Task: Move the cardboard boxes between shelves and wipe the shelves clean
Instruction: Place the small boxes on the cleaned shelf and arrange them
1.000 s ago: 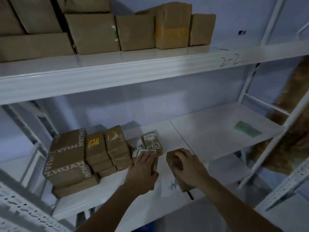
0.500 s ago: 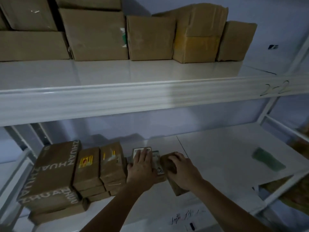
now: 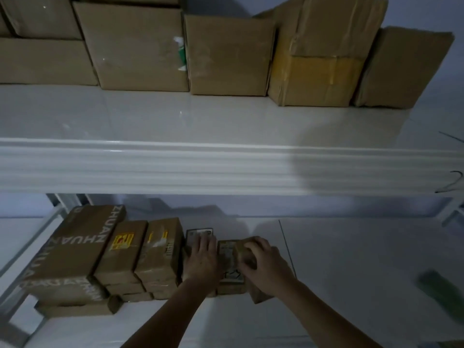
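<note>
In the head view, a small brown box (image 3: 253, 275) is gripped by the right hand (image 3: 266, 266), whose fingers are curled over its far top edge; the box stands on the lower shelf (image 3: 351, 259) at the right end of a row of parcels, its near end showing below the wrist. Just to its left a labelled parcel (image 3: 229, 262) is set, touching it, and left of that another labelled parcel (image 3: 199, 233) is pressed under the left hand (image 3: 203, 257), which is laid flat on top with straight fingers pointing away and nothing clasped. Further left, taped brown parcels (image 3: 143, 252) are stacked side by side, and at the left end a larger box printed ZHUAN HUAN (image 3: 75, 249) is rested on a flat carton (image 3: 75, 307). A green cloth (image 3: 439, 295), blurred, is seen lying on the lower shelf near the right edge, well apart from the hands. Above, the white upper shelf (image 3: 226, 121) is loaded along its far side with a row of large cardboard boxes (image 3: 226, 51), the near part of its glossy surface left bare. A pale wall is seen behind. Both forearms are extended from the near edge, converging toward the parcels.
</note>
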### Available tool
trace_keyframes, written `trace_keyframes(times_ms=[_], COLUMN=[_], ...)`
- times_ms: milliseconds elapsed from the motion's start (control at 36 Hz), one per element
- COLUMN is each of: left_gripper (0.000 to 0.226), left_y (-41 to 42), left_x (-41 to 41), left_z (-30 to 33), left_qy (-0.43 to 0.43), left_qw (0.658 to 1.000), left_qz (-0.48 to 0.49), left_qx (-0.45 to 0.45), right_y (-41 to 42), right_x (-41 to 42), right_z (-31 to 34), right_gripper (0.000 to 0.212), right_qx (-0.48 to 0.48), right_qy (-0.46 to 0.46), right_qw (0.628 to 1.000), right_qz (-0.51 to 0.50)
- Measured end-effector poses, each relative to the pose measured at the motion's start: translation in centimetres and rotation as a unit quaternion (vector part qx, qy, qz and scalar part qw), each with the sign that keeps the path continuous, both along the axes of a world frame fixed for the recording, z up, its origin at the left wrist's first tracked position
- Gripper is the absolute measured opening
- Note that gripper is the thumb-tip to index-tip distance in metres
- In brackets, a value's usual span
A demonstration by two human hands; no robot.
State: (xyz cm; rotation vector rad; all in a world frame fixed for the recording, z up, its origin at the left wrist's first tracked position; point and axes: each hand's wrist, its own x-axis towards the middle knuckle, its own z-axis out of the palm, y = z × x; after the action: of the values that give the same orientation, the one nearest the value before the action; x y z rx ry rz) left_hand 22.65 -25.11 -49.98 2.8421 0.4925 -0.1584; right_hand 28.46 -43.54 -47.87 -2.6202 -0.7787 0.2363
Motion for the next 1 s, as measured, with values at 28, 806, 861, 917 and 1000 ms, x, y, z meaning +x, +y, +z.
trace_keyframes(times_ms=[28, 806, 861, 917, 1000], left_gripper=[0.078, 0.053, 0.054, 0.056, 0.064], left_y=[0.1, 1.0, 1.2, 1.4, 1.7], left_x=[0.0, -4.1, -4.7, -5.3, -6.4], left_z=[-0.2, 1.1, 1.3, 1.4, 1.6], left_qy=[-0.007, -0.119, -0.123, -0.12, -0.125], left_qw=[1.0, 0.987, 0.985, 0.982, 0.979], left_qz=[0.008, -0.106, -0.122, -0.141, -0.163], left_qx=[0.005, -0.011, -0.021, -0.022, -0.006], right_y=[0.2, 2.7, 1.1, -0.4, -2.4], right_x=[0.2, -0.3, -1.2, -2.2, -3.4], right_z=[-0.2, -1.2, 0.1, 1.4, 2.6], right_gripper=[0.054, 0.056, 0.055, 0.053, 0.053], right_qx=[0.003, 0.079, 0.075, 0.062, 0.038], right_qy=[-0.001, 0.049, 0.03, 0.012, 0.009], right_qw=[1.0, 0.995, 0.996, 0.997, 0.999], right_qz=[0.002, -0.044, -0.038, -0.032, -0.015])
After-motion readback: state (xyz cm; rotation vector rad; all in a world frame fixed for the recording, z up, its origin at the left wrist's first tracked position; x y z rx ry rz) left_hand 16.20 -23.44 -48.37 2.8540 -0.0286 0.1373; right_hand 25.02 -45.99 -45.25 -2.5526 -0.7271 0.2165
